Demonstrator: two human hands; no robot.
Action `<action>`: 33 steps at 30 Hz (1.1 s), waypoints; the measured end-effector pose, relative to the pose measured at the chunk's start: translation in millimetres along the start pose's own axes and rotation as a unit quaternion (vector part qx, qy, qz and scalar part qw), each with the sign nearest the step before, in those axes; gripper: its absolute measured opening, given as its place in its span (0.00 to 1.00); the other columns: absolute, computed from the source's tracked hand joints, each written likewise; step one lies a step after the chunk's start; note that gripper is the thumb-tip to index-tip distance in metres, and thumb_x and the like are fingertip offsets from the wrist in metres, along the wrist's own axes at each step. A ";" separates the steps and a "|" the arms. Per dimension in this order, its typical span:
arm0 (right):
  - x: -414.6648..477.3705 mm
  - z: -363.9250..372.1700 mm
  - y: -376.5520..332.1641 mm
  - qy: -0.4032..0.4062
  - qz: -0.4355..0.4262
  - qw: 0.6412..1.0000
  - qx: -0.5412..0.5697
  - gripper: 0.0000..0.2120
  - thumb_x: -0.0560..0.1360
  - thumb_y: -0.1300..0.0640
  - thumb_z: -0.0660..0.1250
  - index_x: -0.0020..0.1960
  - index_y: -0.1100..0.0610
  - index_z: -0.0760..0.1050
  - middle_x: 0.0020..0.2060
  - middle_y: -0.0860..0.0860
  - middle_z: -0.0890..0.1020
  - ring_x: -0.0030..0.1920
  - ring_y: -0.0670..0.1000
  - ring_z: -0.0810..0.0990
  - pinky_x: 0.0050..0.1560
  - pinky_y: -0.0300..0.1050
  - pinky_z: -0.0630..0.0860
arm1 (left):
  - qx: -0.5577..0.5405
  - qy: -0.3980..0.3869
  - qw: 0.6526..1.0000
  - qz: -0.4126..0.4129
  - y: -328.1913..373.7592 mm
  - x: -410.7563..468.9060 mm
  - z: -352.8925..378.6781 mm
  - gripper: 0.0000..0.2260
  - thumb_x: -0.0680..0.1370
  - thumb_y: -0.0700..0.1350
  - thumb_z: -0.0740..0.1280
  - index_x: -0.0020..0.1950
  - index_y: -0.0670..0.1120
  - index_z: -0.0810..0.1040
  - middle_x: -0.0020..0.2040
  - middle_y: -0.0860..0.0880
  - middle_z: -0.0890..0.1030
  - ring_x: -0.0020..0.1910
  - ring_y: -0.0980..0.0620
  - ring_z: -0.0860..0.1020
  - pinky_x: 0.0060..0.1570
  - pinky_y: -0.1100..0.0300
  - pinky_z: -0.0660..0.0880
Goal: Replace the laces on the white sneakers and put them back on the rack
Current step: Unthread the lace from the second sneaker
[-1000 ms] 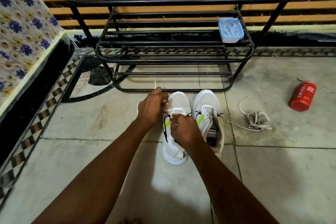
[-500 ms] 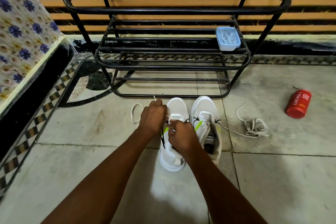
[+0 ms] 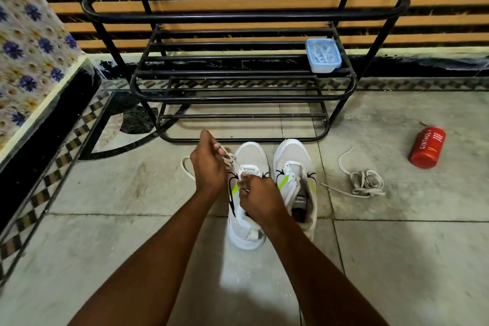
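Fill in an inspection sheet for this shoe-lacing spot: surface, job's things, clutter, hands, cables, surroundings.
Surface: stained tiled floor.
Job's things: left sneaker and right sneaker side by side before the black shoe rack; a lace at the left one's eyelets, none seen in the right.
Clutter: loose lace heap and red Cinthol can on its side, right of the sneakers; lidded blue box on the rack.
Hands: left hand pinches the lace; right hand pinches it at the eyelets.
Cables: nothing seen.
Surroundings: slatted wall behind; flowered cloth at left.
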State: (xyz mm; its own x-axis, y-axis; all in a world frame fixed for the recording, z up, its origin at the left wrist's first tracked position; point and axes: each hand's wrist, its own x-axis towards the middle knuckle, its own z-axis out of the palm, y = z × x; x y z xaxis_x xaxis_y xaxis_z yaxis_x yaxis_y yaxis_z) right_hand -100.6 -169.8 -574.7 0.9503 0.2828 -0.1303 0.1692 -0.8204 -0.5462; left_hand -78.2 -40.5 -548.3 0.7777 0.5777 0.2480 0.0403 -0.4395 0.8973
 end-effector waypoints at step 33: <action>-3.7 -12.6 -18.1 0.107 0.029 0.993 -0.051 0.08 0.69 0.68 0.67 0.47 0.60 0.79 0.48 0.60 0.78 0.47 0.62 0.80 0.49 0.53 0.77 | 0.351 -0.374 0.854 0.091 2.2 16.4 7.4 0.09 0.73 0.41 0.69 0.51 0.42 0.82 0.52 0.42 0.83 0.58 0.42 0.78 0.52 0.56 0.75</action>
State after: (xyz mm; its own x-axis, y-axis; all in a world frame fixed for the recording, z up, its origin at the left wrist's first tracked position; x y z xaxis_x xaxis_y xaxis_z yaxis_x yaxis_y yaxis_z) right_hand -103.8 -162.3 -553.9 0.9911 0.1306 0.0265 0.1283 -0.8808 -0.4557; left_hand -60.7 -37.0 -544.9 0.9837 -0.0298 -0.1776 0.0374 -0.9309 0.3634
